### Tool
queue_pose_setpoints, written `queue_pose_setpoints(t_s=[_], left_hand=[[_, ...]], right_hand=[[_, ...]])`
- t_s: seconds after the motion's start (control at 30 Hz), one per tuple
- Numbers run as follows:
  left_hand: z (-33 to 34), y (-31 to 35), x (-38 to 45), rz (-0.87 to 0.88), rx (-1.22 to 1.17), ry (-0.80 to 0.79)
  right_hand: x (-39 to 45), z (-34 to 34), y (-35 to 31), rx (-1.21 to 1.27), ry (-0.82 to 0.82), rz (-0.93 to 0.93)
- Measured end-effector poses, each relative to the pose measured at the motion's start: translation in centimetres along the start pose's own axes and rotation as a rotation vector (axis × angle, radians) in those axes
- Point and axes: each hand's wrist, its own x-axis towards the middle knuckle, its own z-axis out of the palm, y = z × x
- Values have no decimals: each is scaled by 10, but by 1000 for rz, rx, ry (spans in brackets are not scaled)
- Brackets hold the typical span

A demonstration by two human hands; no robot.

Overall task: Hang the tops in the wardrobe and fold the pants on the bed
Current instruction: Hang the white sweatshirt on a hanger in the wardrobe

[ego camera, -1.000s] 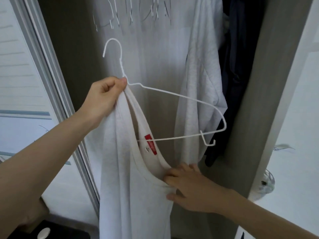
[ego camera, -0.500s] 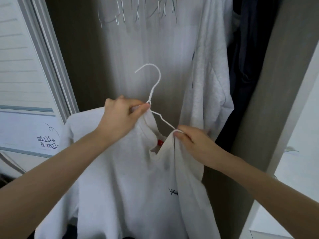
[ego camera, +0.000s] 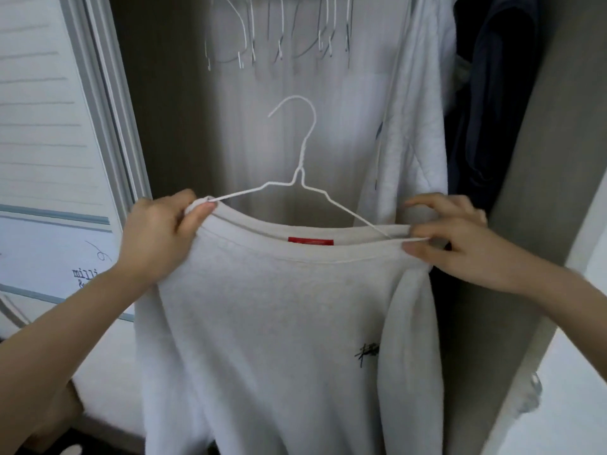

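Sweatshirt [ego camera: 279, 323], pale grey with a red neck label [ego camera: 310, 242], fills the lower centre of the head view, hanging in front of the open wardrobe [ego camera: 538, 192]. A white wire hanger [ego camera: 300, 178] sits inside its neckline, hook standing up at mid-frame and both wire shoulders running down into the collar.

The left hand [ego camera: 157, 238], at centre left, pinches the collar edge together with the hanger's wire end between thumb and curled fingers. The right hand [ego camera: 460, 238], at centre right, pinches the other end the same way, thumb beneath and fingers above. Holding both ends apart keeps the neckline taut and level, which looks meant to seat the shoulders evenly on the wire so the garment won't slide off.

Across the top of the frame hangs a row of empty hangers [ego camera: 279, 37]; a white garment [ego camera: 417, 142] and a dark garment [ego camera: 492, 110] hang at upper right. I judge the top is dressed on its hanger but not yet hooked up. No pants or bed are in sight.
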Motion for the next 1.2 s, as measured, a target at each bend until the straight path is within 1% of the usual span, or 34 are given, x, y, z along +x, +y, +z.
queue_pose_setpoints(t_s=[0.07, 0.13, 0.17, 0.2, 0.23, 0.27, 0.3, 0.33, 0.4, 0.43, 0.47, 0.5, 0.57, 0.6, 0.63, 0.7, 0.77, 0.87, 0.9, 0.97, 1.03, 1.1, 1.13, 1.2], left_hand=[[0, -8, 4, 47, 57, 14], [-1, -10, 8, 144, 144, 2], [-1, -10, 9, 215, 192, -2], [-1, -10, 11, 292, 232, 0], [-1, -9, 11, 350, 255, 0], [0, -8, 11, 372, 256, -2], [2, -4, 12, 349, 233, -7], [4, 0, 13, 289, 182, -12], [9, 6, 15, 146, 12, -23], [10, 6, 16, 75, -75, -20], [10, 5, 15, 12, -144, -13], [9, 0, 14, -30, -179, 2], [6, -12, 11, -74, -169, 34], [4, -17, 10, -92, -158, 36], [3, -21, 9, -110, -152, 32], [1, -26, 10, -137, -143, 32], [2, -31, 15, -148, -121, 45], [1, -37, 24, -133, -101, 40], [1, -39, 30, -128, -105, 18], [2, -44, 49, -139, -82, -43], [3, -47, 70, -192, 11, -115], [8, -45, 87, -254, 66, -189], [12, -42, 93, -271, 53, -226], [20, -28, 103, -270, -61, -294]], right_hand=[[0, -10, 8, -322, -80, 9], [5, -18, 12, -515, -178, 14], [9, -22, 12, -580, -202, 20], [13, -25, 10, -625, -194, 20], [18, -26, 7, -654, -154, 14], [22, -25, 1, -642, -87, -10], [27, -20, -8, -581, -29, -32], [32, -14, -18, -445, 11, -57], [41, 3, -35, -47, -5, -44], [45, 11, -41, 123, -17, -22], [45, 17, -42, 241, -6, -5], [43, 20, -41, 299, 36, 9], [36, 25, -36, 326, 101, 65], [31, 28, -34, 355, 96, 111], [26, 31, -34, 420, 55, 153], [21, 35, -39, 559, 2, 176], [21, 35, -42, 590, -1, 145], [27, 29, -51, 564, -7, 119], [30, 27, -56, 634, -5, 138], [40, 21, -69, 870, 18, 238], [53, 12, -85, 1100, 26, 311], [64, 1, -98, 1247, 5, 347], [68, -4, -104, 1296, -4, 370], [75, -17, -112, 1363, 16, 433]])
